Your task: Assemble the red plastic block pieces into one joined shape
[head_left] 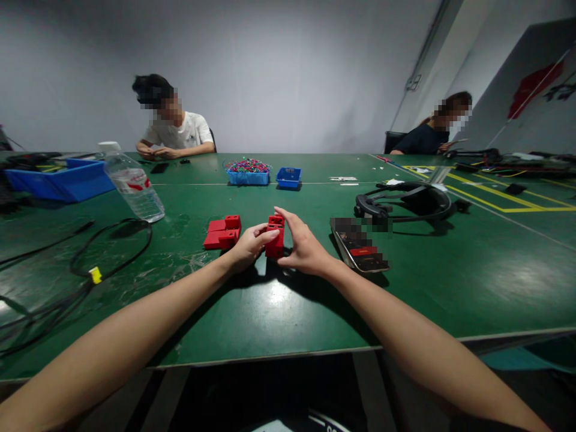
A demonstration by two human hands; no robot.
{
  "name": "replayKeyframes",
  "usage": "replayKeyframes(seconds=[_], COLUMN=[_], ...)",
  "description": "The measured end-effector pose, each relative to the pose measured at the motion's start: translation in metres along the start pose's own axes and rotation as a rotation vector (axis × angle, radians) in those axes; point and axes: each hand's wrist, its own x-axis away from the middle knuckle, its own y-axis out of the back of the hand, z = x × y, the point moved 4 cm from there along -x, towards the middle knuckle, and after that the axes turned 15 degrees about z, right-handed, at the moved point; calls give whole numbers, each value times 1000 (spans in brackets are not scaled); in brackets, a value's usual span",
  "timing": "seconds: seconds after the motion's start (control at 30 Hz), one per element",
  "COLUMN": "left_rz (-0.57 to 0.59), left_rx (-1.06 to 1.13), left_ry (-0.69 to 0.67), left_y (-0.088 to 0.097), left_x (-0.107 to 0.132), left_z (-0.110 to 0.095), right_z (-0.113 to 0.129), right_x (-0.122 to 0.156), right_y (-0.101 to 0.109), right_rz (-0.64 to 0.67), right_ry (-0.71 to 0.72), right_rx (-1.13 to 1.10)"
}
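Note:
A red block [275,245] with small holes or slots in its top stands upright between my hands over the green table. My left hand [247,246] grips it from the left, the thumb lying across its near face. On the right, my right hand [308,243] curves around the block with thumb and fingers apart and a gap at the palm. Its upper fingertip reaches the block's top edge; whether it touches is unclear. Just left of my left hand, more red blocky pieces [216,234] rest on the table, seemingly of the same kind.
Ahead are a blue tray of colourful wired parts [249,177] and a small blue bin [288,177]. A phone [360,247] and black headset [407,203] lie right. Left are a water bottle [135,187], black cables [92,288] and a blue crate [74,183]. Two people sit opposite.

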Motion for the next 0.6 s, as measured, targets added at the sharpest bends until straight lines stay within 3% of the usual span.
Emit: replayKeyframes(seconds=[0.13, 0.3, 0.6], left_rz=[-40, -68, -85], left_rx=[39, 103, -16], left_ry=[-4, -42, -30], left_y=[3, 2, 4], left_x=[-1, -1, 0], left_z=[2, 0, 3], right_z=[-9, -20, -18], right_x=[-1, -1, -2], right_y=[-5, -15, -21], right_rz=[-2, 86, 160], right_ry=[-47, -212, -208], right_rx=[-127, -430, -590])
